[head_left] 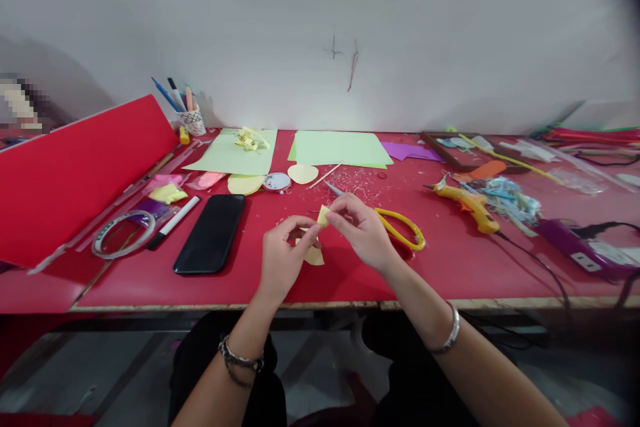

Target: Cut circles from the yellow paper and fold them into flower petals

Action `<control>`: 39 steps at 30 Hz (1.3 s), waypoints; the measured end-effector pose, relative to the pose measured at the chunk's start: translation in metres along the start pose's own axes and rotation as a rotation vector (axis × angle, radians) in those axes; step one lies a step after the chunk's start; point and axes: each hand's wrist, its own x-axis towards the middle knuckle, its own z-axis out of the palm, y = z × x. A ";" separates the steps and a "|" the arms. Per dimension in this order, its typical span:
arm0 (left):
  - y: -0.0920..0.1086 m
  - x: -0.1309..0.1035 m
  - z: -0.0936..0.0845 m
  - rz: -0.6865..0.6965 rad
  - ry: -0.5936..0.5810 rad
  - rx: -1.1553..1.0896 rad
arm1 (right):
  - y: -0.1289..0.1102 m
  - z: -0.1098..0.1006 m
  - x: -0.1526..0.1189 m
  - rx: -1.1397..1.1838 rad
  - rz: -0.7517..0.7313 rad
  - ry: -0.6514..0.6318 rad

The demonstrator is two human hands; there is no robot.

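Note:
Between the fingertips of both hands is a small piece of pale yellow paper [323,215], raised a little above the red table. My left hand [286,250] pinches its left side, and my right hand [361,230] grips it from the right. Another pale yellow paper piece [314,255] shows below and behind my left fingers; whether it touches them I cannot tell. Scissors with yellow handles [417,233] lie just beyond my right hand, partly covered by it. A round cream paper cutout [303,174] rests farther back.
To the left are a black phone [210,233], a marker [173,221], a tape roll [124,235] and a leaning red board [85,180]. Green paper sheets [343,148] lie at the back. A yellow glue gun [467,205] with its cord and a purple power strip [583,250] sit right.

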 end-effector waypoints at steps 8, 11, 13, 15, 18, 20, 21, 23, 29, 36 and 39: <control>-0.001 0.004 0.003 -0.136 -0.013 -0.244 | 0.002 -0.001 -0.003 0.006 0.012 -0.031; -0.003 0.004 0.003 -0.172 -0.034 -0.279 | 0.003 -0.003 -0.003 0.006 0.029 -0.034; -0.004 0.004 0.004 -0.233 -0.072 -0.325 | 0.003 -0.005 -0.004 0.011 0.043 -0.041; -0.006 0.003 0.004 -0.292 -0.103 -0.380 | 0.003 -0.006 -0.004 0.021 0.054 -0.062; -0.007 0.002 0.005 -0.330 -0.140 -0.428 | 0.001 -0.007 -0.005 0.051 0.065 -0.119; -0.006 0.002 0.006 -0.334 -0.180 -0.424 | 0.001 -0.007 -0.006 0.073 0.070 -0.165; -0.005 0.002 0.006 -0.332 -0.196 -0.415 | 0.001 -0.007 -0.007 0.078 0.071 -0.182; -0.004 0.002 0.006 -0.328 -0.209 -0.392 | 0.002 -0.008 -0.008 0.074 0.073 -0.199; -0.002 0.002 0.005 -0.289 -0.148 -0.318 | 0.004 -0.006 -0.006 0.035 0.077 -0.172; -0.003 0.001 0.004 -0.258 -0.113 -0.236 | 0.005 -0.002 -0.005 -0.008 0.065 -0.129; -0.005 0.002 0.005 -0.248 -0.115 -0.204 | 0.006 -0.003 -0.005 -0.026 0.057 -0.111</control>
